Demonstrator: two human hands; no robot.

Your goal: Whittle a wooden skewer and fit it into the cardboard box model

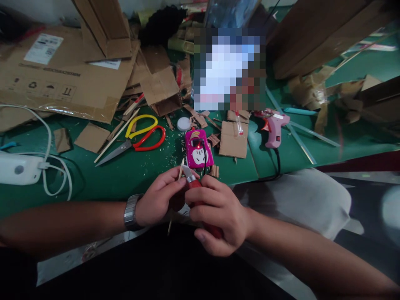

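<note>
Just on the near side of the pink socket block (199, 156), the left hand (156, 200) pinches a thin wooden stick (180, 171) between thumb and fingers, with its pale tip up beside the blade and its lower end showing below the hands. The right hand (218, 212) is wrapped around the red handle of a knife (189, 176), whose blade points up and slightly left; the full fist probably gives it firm control, while the lighter pinch seems to steady the stick close to the edge. The hands are drawn close together, though whether they touch I can't tell. Left of the block are scissors (149, 143) with yellow and red handles, and pale shavings are scattered between the two. A white cap (183, 123) sits just beyond its left corner, a cardboard square (234, 139) lies to its right, and farther right is a pink glue gun (275, 131), grip toward the person, likely handy for picking up
</note>
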